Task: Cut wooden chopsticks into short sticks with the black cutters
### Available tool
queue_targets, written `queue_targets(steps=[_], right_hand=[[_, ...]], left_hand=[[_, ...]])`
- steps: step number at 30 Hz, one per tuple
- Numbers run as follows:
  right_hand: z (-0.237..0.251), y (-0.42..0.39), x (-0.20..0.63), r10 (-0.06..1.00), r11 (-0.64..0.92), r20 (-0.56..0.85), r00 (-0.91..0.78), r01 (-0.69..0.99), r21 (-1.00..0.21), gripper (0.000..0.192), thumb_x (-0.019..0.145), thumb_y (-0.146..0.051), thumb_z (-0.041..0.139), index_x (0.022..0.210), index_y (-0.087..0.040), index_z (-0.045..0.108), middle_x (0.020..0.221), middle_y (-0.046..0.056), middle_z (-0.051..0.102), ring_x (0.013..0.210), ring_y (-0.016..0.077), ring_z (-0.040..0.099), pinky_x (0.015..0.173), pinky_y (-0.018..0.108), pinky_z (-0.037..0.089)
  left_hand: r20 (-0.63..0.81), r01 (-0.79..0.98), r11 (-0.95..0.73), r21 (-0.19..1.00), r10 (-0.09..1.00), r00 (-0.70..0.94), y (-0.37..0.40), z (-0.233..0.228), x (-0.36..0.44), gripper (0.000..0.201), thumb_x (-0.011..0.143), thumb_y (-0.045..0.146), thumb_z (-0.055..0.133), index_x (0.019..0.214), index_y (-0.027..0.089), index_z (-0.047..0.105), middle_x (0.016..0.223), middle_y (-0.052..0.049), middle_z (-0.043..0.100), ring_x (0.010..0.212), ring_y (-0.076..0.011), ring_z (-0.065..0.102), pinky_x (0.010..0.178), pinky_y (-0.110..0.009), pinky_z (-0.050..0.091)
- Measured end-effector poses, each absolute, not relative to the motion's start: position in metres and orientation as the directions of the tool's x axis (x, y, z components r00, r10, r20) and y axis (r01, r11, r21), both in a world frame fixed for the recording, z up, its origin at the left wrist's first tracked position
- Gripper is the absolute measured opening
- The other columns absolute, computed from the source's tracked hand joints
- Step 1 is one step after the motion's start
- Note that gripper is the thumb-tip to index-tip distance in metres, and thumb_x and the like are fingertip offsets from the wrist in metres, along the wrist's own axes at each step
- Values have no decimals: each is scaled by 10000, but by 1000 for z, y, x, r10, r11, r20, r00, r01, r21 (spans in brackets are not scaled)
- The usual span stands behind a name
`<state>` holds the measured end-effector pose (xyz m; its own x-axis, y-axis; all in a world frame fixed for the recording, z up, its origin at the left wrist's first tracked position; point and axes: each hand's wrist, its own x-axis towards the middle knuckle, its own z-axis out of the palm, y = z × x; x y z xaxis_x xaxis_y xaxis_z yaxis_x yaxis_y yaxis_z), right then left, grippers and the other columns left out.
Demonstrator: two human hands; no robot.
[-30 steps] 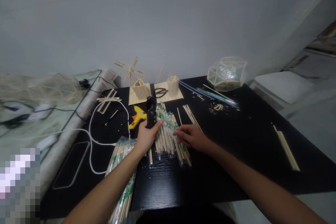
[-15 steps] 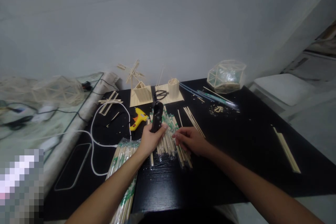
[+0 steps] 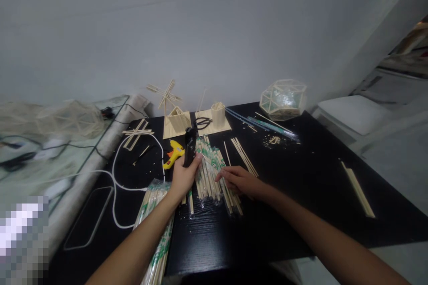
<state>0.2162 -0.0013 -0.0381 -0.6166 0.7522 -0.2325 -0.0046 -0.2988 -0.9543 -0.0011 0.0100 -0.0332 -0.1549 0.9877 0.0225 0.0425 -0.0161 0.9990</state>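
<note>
My left hand (image 3: 183, 179) is closed around a black hand tool (image 3: 190, 146), held upright; its exact kind is not clear. Under and beside both hands lie several chopsticks in clear wrappers with green print (image 3: 207, 173). Over the right side of this pile is my right hand (image 3: 241, 181), its index finger stretched out and the others loosely bent, holding nothing I can see. Whether its fingertips touch the wrappers, I cannot tell. A yellow glue gun (image 3: 174, 155) lies just left of the black tool. Beneath my left forearm is a larger bag of wrapped chopsticks (image 3: 157, 200).
Behind the pile stand stick models on wooden bases (image 3: 180, 120) and black-handled scissors (image 3: 202, 123). A faceted stick frame (image 3: 283, 100) sits back right. Loose sticks (image 3: 244, 156) lie right of the pile. A white cable (image 3: 114, 187) loops at left near a phone-shaped object (image 3: 89, 219).
The black tool in my left hand has shifted slightly left and tilted. My right index finger is straighter, still over the pile. The whole view has shifted a little.
</note>
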Motion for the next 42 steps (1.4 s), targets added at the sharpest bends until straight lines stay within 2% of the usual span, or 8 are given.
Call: queue_targets(steps=[9, 11, 16, 21, 31, 37, 39, 42], right_hand=[[-33, 0, 218, 709, -246, -212, -672, 46, -968, 472, 919, -610, 585, 982, -147, 645, 568, -79, 452, 419, 53, 311, 379, 179, 232], [-35, 1, 219, 712, -240, -205, -672, 42, -970, 482, 914, -622, 586, 977, -148, 642, 565, -82, 449, 408, 51, 313, 375, 180, 233], [-34, 1, 220, 709, -270, -212, -673, 18, -963, 485, 913, -635, 579, 959, -155, 633, 540, -103, 371, 405, 53, 268, 377, 189, 211], [-31, -1, 220, 718, -259, -190, -670, -4, -966, 541, 898, -685, 562, 957, -150, 619, 549, -115, 306, 437, 56, 195, 400, 203, 161], [-27, 7, 235, 721, -183, -254, -645, 176, -967, 585, 908, -721, 528, 1088, -169, 603, 587, -95, 359, 466, 74, 293, 399, 189, 235], [-15, 17, 259, 737, -222, -364, -569, 304, -926, 537, 897, -758, 505, 911, -222, 486, 548, -106, 351, 441, 72, 264, 376, 182, 169], [-11, 21, 263, 737, -199, -383, -558, 362, -911, 538, 886, -743, 541, 970, -211, 525, 561, -104, 357, 451, 75, 278, 391, 191, 188], [-10, 25, 266, 765, -69, -340, -547, 454, -888, 505, 847, -644, 676, 1021, -177, 598, 657, -58, 479, 547, 92, 396, 473, 210, 292]], left_hand=[[64, 101, -50, 994, 988, -141, 9, -34, -1, 432, 786, 541, 771, 684, 166, 582, 548, 48, 502, 464, -78, 423, 450, -203, 341], [85, 94, -67, 993, 976, -198, 11, -32, -4, 426, 791, 525, 772, 678, 168, 571, 566, 46, 511, 480, -74, 436, 466, -202, 352], [120, -61, -157, 986, 910, -398, 19, -20, -14, 390, 771, 492, 795, 727, 183, 561, 594, 55, 516, 481, -66, 438, 471, -199, 352], [122, -103, -183, 978, 894, -430, 22, -15, -17, 369, 774, 462, 799, 726, 181, 565, 602, 55, 515, 484, -63, 439, 467, -197, 359], [111, -99, -161, 982, 916, -387, 23, -19, -18, 364, 788, 467, 792, 730, 172, 586, 595, 44, 531, 489, -68, 444, 468, -196, 360], [157, 8, -165, 986, 921, -357, 17, -25, -14, 357, 793, 488, 785, 780, 172, 620, 615, 37, 554, 508, -77, 464, 496, -202, 381], [165, 33, -165, 986, 918, -361, 13, -25, -12, 365, 792, 497, 781, 761, 173, 617, 609, 35, 555, 512, -81, 470, 502, -204, 386], [158, 32, -158, 987, 912, -378, 11, -22, -10, 368, 797, 496, 778, 754, 172, 608, 606, 36, 553, 510, -78, 468, 494, -200, 381]])
